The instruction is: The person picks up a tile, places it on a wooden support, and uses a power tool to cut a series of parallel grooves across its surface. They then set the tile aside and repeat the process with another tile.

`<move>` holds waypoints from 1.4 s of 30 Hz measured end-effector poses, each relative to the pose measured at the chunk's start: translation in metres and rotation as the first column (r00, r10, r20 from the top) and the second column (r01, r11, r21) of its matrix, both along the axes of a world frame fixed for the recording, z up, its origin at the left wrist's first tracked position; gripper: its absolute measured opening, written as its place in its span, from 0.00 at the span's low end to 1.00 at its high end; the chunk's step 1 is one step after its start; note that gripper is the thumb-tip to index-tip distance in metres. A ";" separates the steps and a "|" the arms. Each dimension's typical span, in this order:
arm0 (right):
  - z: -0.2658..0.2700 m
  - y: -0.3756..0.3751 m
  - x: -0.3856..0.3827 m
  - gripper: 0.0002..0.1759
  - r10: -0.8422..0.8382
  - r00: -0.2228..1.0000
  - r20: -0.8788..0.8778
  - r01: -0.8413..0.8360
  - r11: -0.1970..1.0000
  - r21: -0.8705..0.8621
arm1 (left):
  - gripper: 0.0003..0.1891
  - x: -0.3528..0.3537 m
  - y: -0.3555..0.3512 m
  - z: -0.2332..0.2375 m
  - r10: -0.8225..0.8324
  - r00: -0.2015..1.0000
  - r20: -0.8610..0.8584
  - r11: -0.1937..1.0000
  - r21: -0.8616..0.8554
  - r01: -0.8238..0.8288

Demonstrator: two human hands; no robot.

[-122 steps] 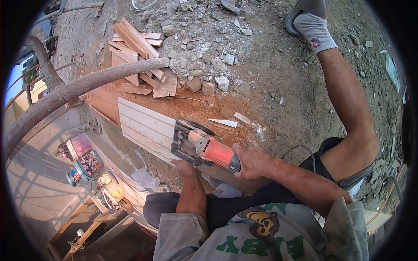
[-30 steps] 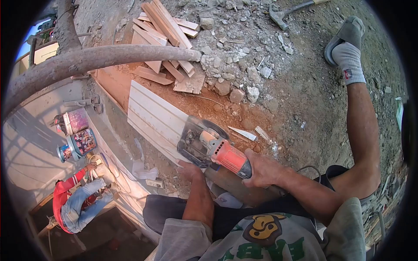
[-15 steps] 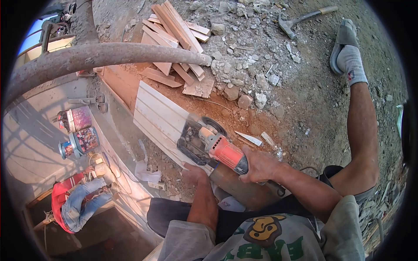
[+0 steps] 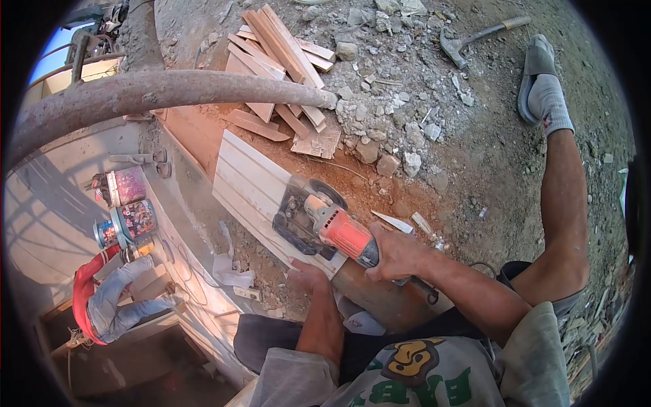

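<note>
My right hand [image 4: 400,252] is wrapped around the back end of a red angle grinder [image 4: 346,234]. A dark base frame [image 4: 298,217] at the grinder's front rests on a long, pale striped tile [image 4: 247,176]. Haze around the frame blurs the disc, so I cannot make it out. My left hand [image 4: 308,275] holds the near left edge of the tile, close to the frame. Under the tile's near end lies a brown board [image 4: 380,292].
Wood offcuts [image 4: 285,61] are piled beyond the tile, below a thick curved pipe [image 4: 169,88]. A hammer [image 4: 475,41] lies on rubble near my sandalled foot [image 4: 539,74]. On the lower left, a co-worker in red [image 4: 88,292] bends near buckets [image 4: 135,217].
The grinder has shifted slightly left over the tile, baring more of its near end. My hands keep their holds. The co-worker's arm has moved up toward the buckets. The view has shifted slightly.
</note>
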State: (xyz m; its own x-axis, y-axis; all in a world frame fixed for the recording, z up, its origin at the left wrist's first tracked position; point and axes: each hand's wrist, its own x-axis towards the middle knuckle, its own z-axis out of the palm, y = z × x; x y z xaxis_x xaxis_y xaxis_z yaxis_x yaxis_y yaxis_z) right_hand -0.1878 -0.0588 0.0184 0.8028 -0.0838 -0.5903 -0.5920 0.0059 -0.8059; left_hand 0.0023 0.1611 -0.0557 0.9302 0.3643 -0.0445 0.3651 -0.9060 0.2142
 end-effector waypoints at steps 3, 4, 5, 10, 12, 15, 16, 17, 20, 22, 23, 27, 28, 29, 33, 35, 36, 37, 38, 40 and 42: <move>-0.003 -0.002 0.007 0.38 -0.001 1.000 0.015 0.001 1.000 -0.003 | 0.45 -0.005 -0.013 0.014 0.069 0.991 -0.112 0.993 -0.090 -0.079; -0.006 -0.001 0.010 0.38 -0.007 0.999 0.040 0.007 1.000 -0.009 | 0.45 -0.005 -0.013 0.014 0.068 0.992 -0.110 0.994 -0.082 -0.078; -0.009 0.000 0.013 0.38 -0.007 0.999 0.043 0.007 1.000 -0.009 | 0.44 -0.005 -0.012 0.015 0.068 0.992 -0.107 0.994 -0.075 -0.076; -0.011 -0.004 0.028 0.39 -0.041 0.997 0.058 0.040 0.999 0.018 | 0.42 -0.002 -0.002 0.005 -0.036 0.999 -0.030 0.999 0.015 0.037; -0.012 -0.006 0.032 0.39 -0.040 0.996 0.074 0.039 0.999 0.011 | 0.41 -0.007 -0.009 0.011 -0.039 0.999 -0.033 0.999 0.000 0.039; -0.016 -0.004 0.041 0.39 -0.054 0.993 0.103 0.056 0.998 -0.013 | 0.41 -0.007 -0.012 0.013 0.002 0.999 -0.052 1.000 0.006 -0.001; -0.017 -0.004 0.044 0.39 -0.069 0.991 0.115 0.073 0.997 -0.031 | 0.40 -0.007 -0.011 0.013 0.001 0.998 -0.061 1.000 0.011 0.000; -0.016 -0.006 0.047 0.39 -0.071 0.990 0.119 0.075 0.997 -0.032 | 0.40 -0.006 -0.009 0.012 0.001 0.998 -0.070 1.000 0.015 0.000; -0.012 -0.012 0.056 0.39 -0.030 0.997 0.072 0.032 0.999 -0.016 | 0.40 -0.002 -0.001 0.004 -0.002 0.998 -0.063 1.000 0.017 0.003; -0.009 -0.016 0.063 0.40 -0.024 0.998 0.057 0.023 1.000 0.013 | 0.39 -0.002 0.000 0.003 0.001 0.999 -0.051 1.000 0.009 0.000; -0.009 -0.017 0.066 0.40 -0.021 0.998 0.059 0.020 1.000 0.010 | 0.39 -0.002 0.000 0.002 0.001 0.999 -0.041 1.000 0.004 -0.001; -0.016 -0.018 0.085 0.41 -0.047 0.995 0.088 0.048 0.999 0.000 | 0.39 -0.006 -0.010 0.013 0.004 0.999 -0.048 1.000 -0.026 -0.005; -0.017 -0.019 0.090 0.42 -0.061 0.993 0.103 0.062 0.998 -0.007 | 0.39 -0.007 -0.010 0.013 0.007 0.999 -0.049 0.999 -0.053 -0.010; -0.017 -0.020 0.095 0.42 -0.058 0.993 0.107 0.059 0.998 -0.010 | 0.39 -0.007 -0.010 0.013 0.010 0.999 -0.051 0.997 -0.080 -0.014; -0.013 -0.029 0.113 0.45 -0.027 0.997 0.070 0.029 0.999 -0.014 | 0.40 -0.005 -0.003 0.008 -0.028 0.999 -0.039 0.993 -0.120 0.023; -0.016 -0.031 0.122 0.45 -0.024 0.997 0.069 0.026 0.999 -0.027 | 0.40 -0.004 -0.001 0.005 -0.023 1.000 -0.001 0.996 -0.091 0.023; -0.017 -0.032 0.127 0.44 -0.049 0.994 0.099 0.052 0.998 -0.030 | 0.40 -0.003 -0.001 0.005 -0.021 1.000 0.003 0.995 -0.097 0.021; -0.018 -0.032 0.133 0.44 -0.073 0.989 0.130 0.078 0.996 -0.033 | 0.40 -0.003 0.000 0.006 -0.027 1.000 -0.014 0.998 -0.058 0.026; -0.018 -0.034 0.138 0.44 -0.069 0.988 0.135 0.075 0.996 -0.039 | 0.39 -0.002 0.001 0.005 -0.031 0.999 -0.031 0.999 -0.019 0.031; -0.016 -0.040 0.150 0.45 -0.057 0.989 0.136 0.062 0.998 -0.031 | 0.39 -0.002 0.002 0.004 -0.015 1.000 -0.021 0.998 -0.061 0.013; -0.011 -0.046 0.161 0.45 -0.056 0.988 0.143 0.061 0.998 -0.032 | 0.38 -0.003 0.001 0.002 0.003 1.000 -0.010 0.995 -0.104 -0.004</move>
